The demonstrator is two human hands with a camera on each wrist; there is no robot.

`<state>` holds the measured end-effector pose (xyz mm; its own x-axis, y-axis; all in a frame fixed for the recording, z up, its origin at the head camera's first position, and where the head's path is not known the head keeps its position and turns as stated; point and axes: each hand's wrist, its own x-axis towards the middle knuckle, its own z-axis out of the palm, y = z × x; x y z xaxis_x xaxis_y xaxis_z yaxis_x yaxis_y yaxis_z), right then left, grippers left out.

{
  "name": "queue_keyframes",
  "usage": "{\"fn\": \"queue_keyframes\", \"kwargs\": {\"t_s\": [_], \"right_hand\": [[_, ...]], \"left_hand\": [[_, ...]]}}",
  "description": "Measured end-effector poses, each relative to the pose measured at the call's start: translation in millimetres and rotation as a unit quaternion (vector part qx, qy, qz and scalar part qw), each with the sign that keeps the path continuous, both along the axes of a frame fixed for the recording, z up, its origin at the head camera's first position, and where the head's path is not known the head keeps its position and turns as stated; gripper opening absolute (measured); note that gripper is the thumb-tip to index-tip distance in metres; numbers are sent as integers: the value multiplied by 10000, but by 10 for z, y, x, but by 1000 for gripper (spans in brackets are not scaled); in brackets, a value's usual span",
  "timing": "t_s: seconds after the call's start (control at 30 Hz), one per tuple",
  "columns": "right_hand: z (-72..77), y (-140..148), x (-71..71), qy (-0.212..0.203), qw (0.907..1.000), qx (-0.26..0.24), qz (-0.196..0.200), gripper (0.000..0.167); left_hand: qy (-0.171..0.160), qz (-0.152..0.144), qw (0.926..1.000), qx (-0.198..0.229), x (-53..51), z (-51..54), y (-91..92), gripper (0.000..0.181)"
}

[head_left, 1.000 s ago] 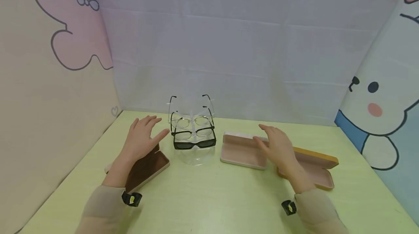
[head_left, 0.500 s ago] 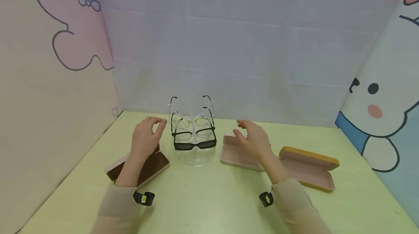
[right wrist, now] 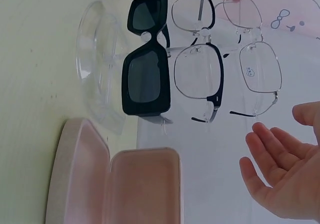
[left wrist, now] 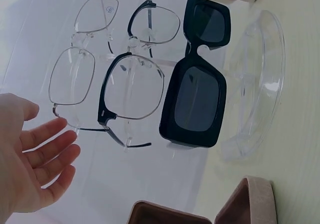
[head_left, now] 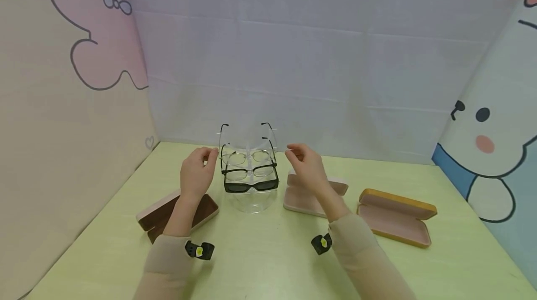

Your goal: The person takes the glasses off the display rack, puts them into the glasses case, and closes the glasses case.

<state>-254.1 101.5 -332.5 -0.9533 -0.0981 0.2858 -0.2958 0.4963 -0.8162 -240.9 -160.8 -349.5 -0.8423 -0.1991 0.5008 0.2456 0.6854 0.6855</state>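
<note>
Three pairs of glasses sit one above another on a clear stand (head_left: 251, 204). Thin metal-rimmed glasses (head_left: 237, 158) are on top, black half-rimmed glasses (head_left: 237, 170) in the middle, and black sunglasses (head_left: 251, 186) lowest. My left hand (head_left: 196, 171) is raised at the left side of the top pair; in the left wrist view its loosely extended fingers are close to that pair's hinge, and contact is unclear. On the other side, my right hand (head_left: 308, 167) hovers with slightly bent fingers, a small gap from the same pair. Neither hand holds anything.
Behind my left forearm lies an opened glasses case (head_left: 205, 213) with a brown lining. A pale case with a pink lining (head_left: 299, 199) stands open beneath my right hand. Further right is an opened yellow case (head_left: 398, 220). A white cloth backdrop (head_left: 251, 57) hangs behind the stand.
Both hands have moved inward toward the top glasses, the left going right and the right going left. Their fingers have drawn closer together. The glasses and cases stay in place.
</note>
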Motion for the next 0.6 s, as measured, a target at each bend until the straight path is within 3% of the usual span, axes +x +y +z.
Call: {"fn": "queue_keyframes", "kwargs": {"t_s": [0.23,0.6], "right_hand": [[76,-189,-78,-790,9942,-719,-80,34],[129,-315,-123,-1288,9852,-1074,-357,27]], "left_hand": [[-482,168,9984,254,5,-1,72,35],[-350,160,9974,609,-3,-11,105,30]]}}
